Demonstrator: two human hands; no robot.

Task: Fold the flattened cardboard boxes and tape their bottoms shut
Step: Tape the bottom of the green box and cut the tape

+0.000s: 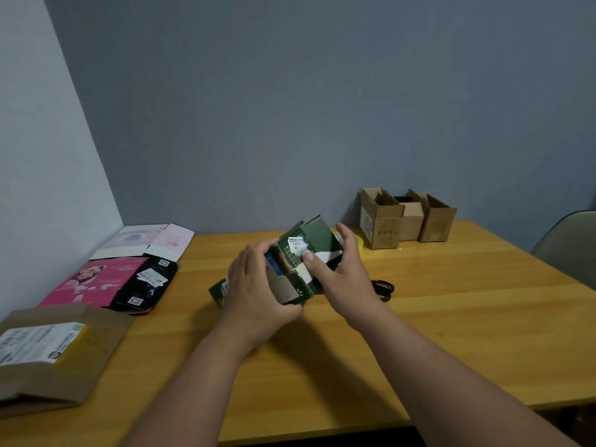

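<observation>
Head view: above the wooden table (451, 317), the left hand (254, 291) grips a green box (300, 256) while the right hand (342, 279) pinches its flaps. Squaring the flaps flush before taping looks wise; the tape roll (358, 241) lies just behind.

Light wooden table (451, 317) set against a grey-blue wall (290, 108). Pale moulded chair (571, 243) at the table's right edge. Small black looped object (383, 289) lies mid-table, too small to tell what it is
</observation>
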